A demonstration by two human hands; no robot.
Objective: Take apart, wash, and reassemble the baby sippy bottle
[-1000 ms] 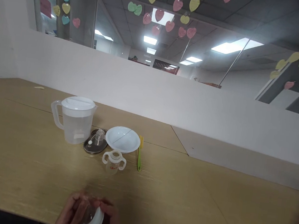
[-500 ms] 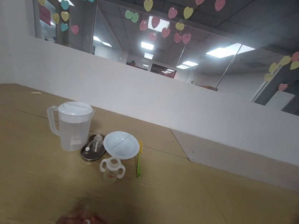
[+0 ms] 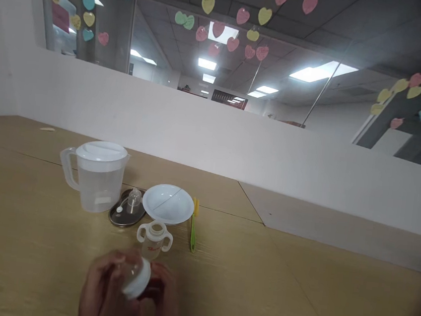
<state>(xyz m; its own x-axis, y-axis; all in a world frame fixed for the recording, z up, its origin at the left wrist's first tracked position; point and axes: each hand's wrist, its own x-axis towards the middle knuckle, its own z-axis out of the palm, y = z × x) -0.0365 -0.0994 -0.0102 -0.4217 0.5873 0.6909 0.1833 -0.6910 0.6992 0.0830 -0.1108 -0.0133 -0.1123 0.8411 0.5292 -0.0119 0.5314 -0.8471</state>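
My left hand (image 3: 105,283) and my right hand (image 3: 164,292) are close together at the lower middle, both closed around a bottle nipple with a white collar ring (image 3: 137,280). The ring faces right, and a clear part shows under my left fingers, slightly blurred. Just beyond my fingertips stands a baby bottle (image 3: 153,245) with two white handles and red print; its top is open. Behind it is a white bowl (image 3: 168,204).
To the left stands a lidded clear pitcher (image 3: 99,181). A dark metal tray (image 3: 122,219) holds a clear dome-shaped cap (image 3: 135,199) and a thin tube with a white end (image 3: 119,209). A green-handled brush (image 3: 193,234) lies right of the bowl. A white wall (image 3: 198,131) rises behind the table.
Both hands have come up from the bottom edge towards the baby bottle, bringing the nipple and ring into fuller view. The objects on the table shift slightly left with the camera.
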